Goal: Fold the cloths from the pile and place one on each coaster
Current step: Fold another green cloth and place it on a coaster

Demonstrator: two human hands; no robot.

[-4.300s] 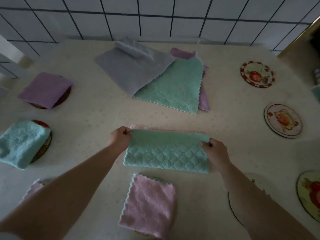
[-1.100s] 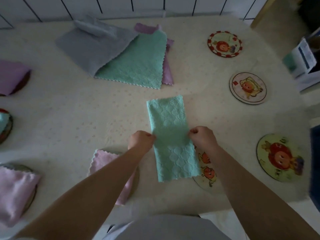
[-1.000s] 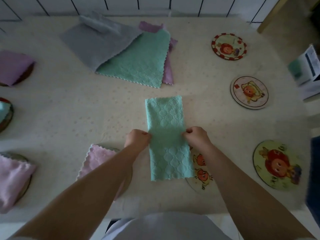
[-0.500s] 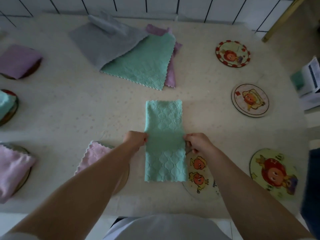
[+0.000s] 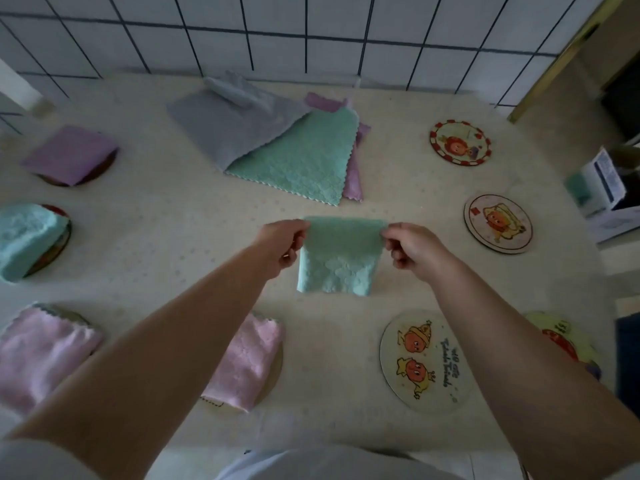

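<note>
A cream table (image 5: 145, 237) stands against a tiled wall (image 5: 311, 32). Along its left edge, folded cloths cover coasters. At the middle, the left hand (image 5: 282, 242) and right hand (image 5: 414, 249) each pinch a top corner of the folded green cloth (image 5: 337, 258), lifted, with the bare coaster (image 5: 424, 362) near the front edge.

A cream table (image 5: 145, 237) with a faint dotted pattern fills most of the view. Behind it runs a wall (image 5: 311, 32) of white tiles with dark grout. At the far right a yellowish frame (image 5: 561, 57) slants up beside a dark opening (image 5: 623, 91). A white box (image 5: 602, 181) with blue print sits at the table's right edge. The light is dim and soft
</note>
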